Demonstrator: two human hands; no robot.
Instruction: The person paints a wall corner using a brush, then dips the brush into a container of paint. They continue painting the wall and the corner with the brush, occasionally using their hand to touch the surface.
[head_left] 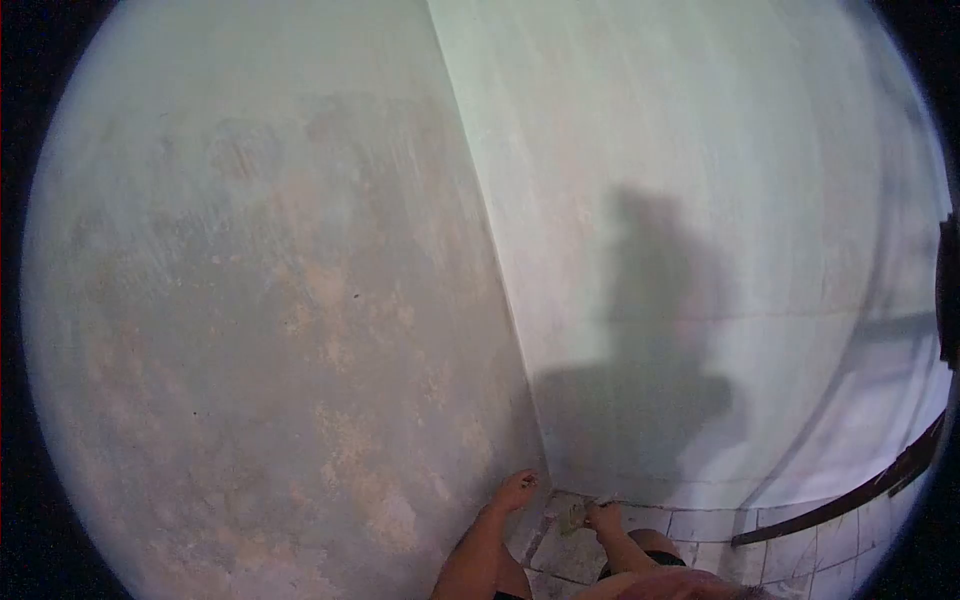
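Low in the view, my left hand [517, 490] is beside the foot of the left wall, near the corner. Its fingers are curled in, and I cannot tell what, if anything, is inside them. My right hand [603, 517], to the right of it, is closed on a flat, pale tan, brush-like tool [572, 516]. The tool's wide end points left and overlaps the floor tiles by the corner. Both forearms reach up from the bottom edge, with my bent legs beneath them.
The left wall [300, 300] is grey with patchy, worn plaster. A paler wall [560, 200] meets it at the corner and carries my shadow [655, 310]. Light floor tiles [690, 525] run along its base. A dark curved bar [850, 510] stands at the lower right.
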